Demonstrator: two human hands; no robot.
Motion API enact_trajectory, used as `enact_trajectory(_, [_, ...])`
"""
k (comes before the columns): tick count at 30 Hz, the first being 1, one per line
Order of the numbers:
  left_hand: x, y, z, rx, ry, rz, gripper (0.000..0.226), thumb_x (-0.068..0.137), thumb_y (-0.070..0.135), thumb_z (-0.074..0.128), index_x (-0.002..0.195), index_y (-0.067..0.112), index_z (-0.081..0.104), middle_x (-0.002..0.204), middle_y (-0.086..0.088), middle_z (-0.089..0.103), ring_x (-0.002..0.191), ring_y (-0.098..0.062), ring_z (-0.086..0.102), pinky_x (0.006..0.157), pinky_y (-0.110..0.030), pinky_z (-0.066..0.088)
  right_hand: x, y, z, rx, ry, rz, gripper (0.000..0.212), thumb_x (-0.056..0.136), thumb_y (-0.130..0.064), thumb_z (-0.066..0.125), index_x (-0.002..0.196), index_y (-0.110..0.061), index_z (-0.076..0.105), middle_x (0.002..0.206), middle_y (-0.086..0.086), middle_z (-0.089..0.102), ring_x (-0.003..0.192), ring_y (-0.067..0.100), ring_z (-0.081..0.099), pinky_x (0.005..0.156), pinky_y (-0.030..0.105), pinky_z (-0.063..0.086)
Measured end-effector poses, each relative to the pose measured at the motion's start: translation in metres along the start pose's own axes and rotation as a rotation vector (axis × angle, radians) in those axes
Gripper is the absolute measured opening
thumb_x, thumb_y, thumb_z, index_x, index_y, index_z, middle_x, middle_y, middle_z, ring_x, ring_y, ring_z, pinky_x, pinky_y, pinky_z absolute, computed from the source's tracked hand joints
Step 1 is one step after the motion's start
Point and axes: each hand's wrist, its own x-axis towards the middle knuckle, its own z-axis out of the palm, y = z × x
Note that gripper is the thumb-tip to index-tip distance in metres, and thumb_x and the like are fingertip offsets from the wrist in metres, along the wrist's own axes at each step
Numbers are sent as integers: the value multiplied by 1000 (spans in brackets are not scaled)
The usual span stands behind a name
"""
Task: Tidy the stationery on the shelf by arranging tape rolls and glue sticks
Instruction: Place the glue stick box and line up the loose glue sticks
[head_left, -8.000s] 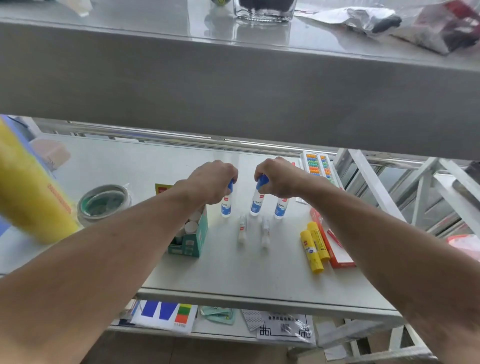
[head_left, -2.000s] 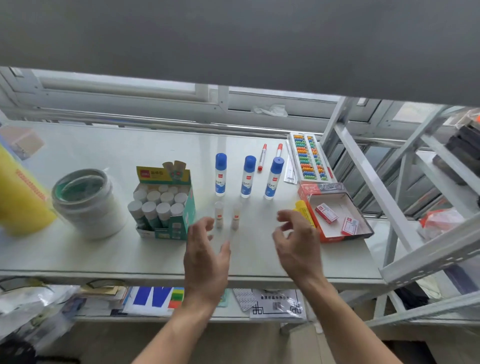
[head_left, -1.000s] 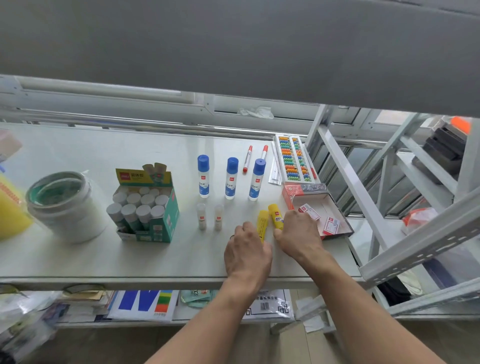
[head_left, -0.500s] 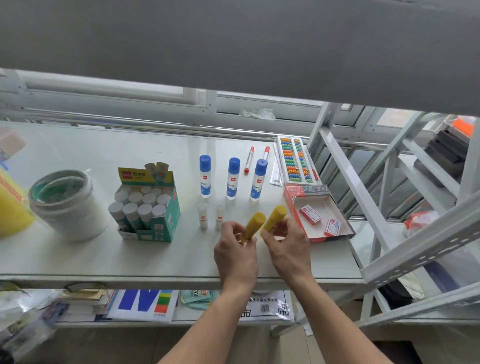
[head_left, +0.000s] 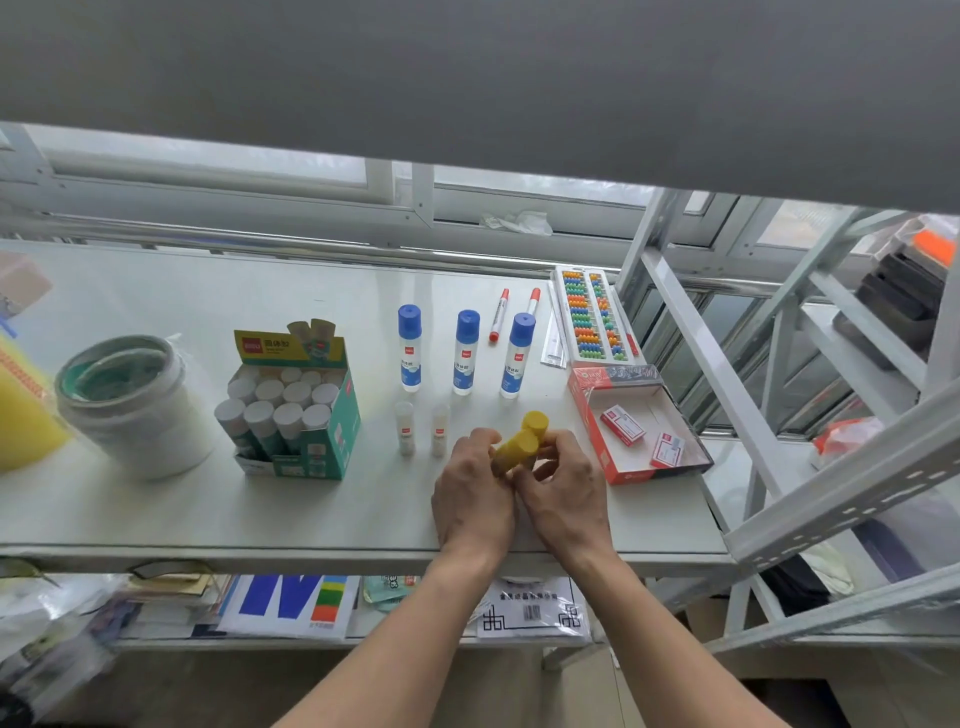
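My left hand (head_left: 472, 496) grips a yellow glue stick (head_left: 514, 448), and my right hand (head_left: 566, 491) grips a second yellow glue stick (head_left: 535, 421). Both sticks are held close together just above the white shelf (head_left: 156, 509), right of two small clear tubes (head_left: 422, 428) standing side by side. Behind these, three blue-capped glue bottles (head_left: 464, 351) stand upright in a row. A green box of white-capped glue sticks (head_left: 291, 410) stands to the left. A stack of tape rolls (head_left: 127, 402) sits further left.
An open red box (head_left: 636, 423) with small staple packs lies right of my hands. Behind it are a colourful abacus (head_left: 592, 314) and two red markers (head_left: 511, 312). A yellow object (head_left: 23, 405) is at the far left. White shelf struts (head_left: 727, 374) rise on the right.
My hands picked the two yellow glue sticks off the shelf and brought them together, tilted more upright than half a second ago.
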Motion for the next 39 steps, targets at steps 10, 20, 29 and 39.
enact_trajectory(10, [5, -14, 4, -120, -44, 86, 15, 84, 24, 71, 97, 25, 64, 92, 3, 70, 78, -20, 67, 73, -36, 55, 8, 4, -2, -69, 40, -23, 24, 83, -28, 80, 94, -16, 63, 83, 0, 72, 68, 10, 68, 65, 29, 57])
enact_trajectory(20, [9, -12, 9, -103, -17, 41, 28, 81, 28, 77, 104, 26, 60, 96, 6, 65, 80, -16, 67, 75, -35, 57, 16, 10, 0, -110, 26, -11, 21, 84, -21, 77, 98, -14, 63, 88, 3, 72, 74, 16, 67, 70, 28, 54])
enact_trajectory(29, [11, -12, 12, -60, 17, 17, 43, 84, 24, 72, 124, 30, 55, 111, 6, 71, 87, -21, 70, 80, -39, 57, 18, 14, 5, -124, 46, -19, 16, 83, -15, 77, 95, -14, 66, 86, 4, 72, 75, 20, 68, 73, 37, 58])
enact_trajectory(39, [18, -13, 16, -58, 79, 11, 53, 80, 16, 77, 128, 21, 54, 116, -1, 68, 92, -25, 69, 88, -40, 55, 16, 15, 12, -133, 110, -14, 19, 81, -16, 80, 94, -14, 66, 86, 5, 70, 75, 23, 67, 73, 38, 57])
